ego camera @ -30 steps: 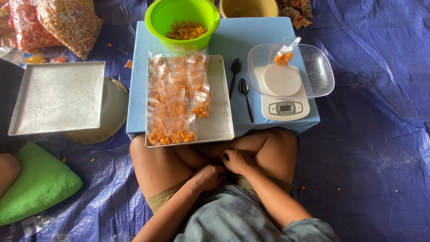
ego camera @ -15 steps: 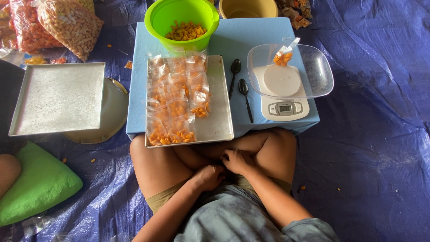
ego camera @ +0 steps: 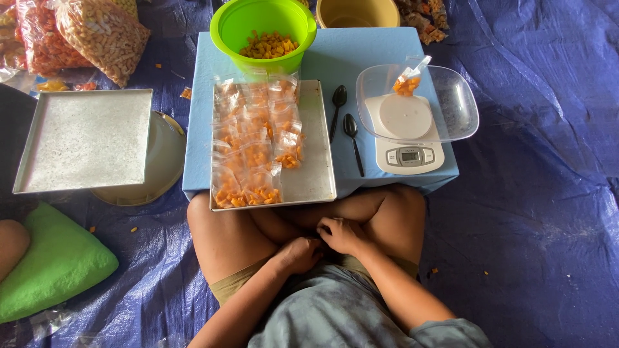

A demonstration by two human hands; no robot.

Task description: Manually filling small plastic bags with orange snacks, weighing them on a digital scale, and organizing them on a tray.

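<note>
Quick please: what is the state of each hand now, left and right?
Left hand: curled in the lap; grip cannot be told.
Right hand: curled in the lap; grip cannot be told.

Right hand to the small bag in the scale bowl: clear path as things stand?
Probably yes. The right hand rests in the lap, apparently empty. The small bag lies in the open-topped scale bowl, ahead on the right, with nothing in the way.

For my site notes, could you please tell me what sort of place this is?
It is probably an informal, home-style snack-packing spot on the floor. A blue tarp covers the ground, a kitchen scale sits on a low blue table, and a metal tray holds small filled bags. Both hands rest in the lap.
</note>
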